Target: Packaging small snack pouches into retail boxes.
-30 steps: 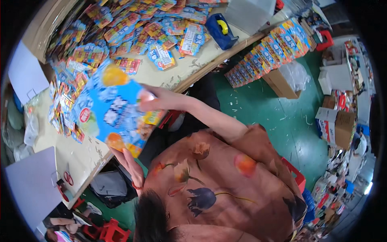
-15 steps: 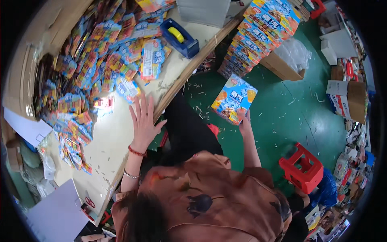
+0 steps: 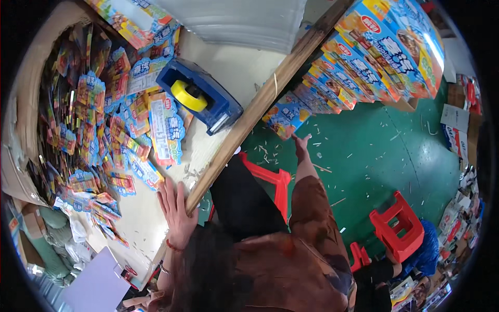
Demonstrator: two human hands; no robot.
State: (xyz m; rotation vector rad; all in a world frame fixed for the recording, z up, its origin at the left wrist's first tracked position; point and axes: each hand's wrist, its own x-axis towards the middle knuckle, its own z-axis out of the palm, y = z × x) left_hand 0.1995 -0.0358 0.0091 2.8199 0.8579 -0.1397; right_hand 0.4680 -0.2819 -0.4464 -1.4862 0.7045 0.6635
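Observation:
My left hand [image 3: 178, 214] lies flat on the cream table beside its wooden edge, fingers spread, holding nothing. Its fingertips are close to the nearest of the colourful snack packets [image 3: 145, 170]. Low on the right, my right hand [image 3: 301, 150] reaches down at the lower edge of a blue and orange printed carton [image 3: 287, 115]. Its thumb stands away from the fingers, and the fingertips touch the carton's corner. That carton rests against the near end of a row of matching cartons [image 3: 358, 67], partly hidden by the table edge.
A blue tape dispenser [image 3: 200, 99] with a yellow core stands on the table, near a grey bin [image 3: 244, 23]. Packets spill from a large cardboard box [image 3: 26, 104] at left. Red stools [image 3: 397, 226] stand on the green floor. Another person sits at lower right; someone's hand [image 3: 143, 300] shows at lower left.
My right hand has carried the carton forward and down to the row's end, and its grip has loosened. My left hand stays on the table. My head has leaned forward.

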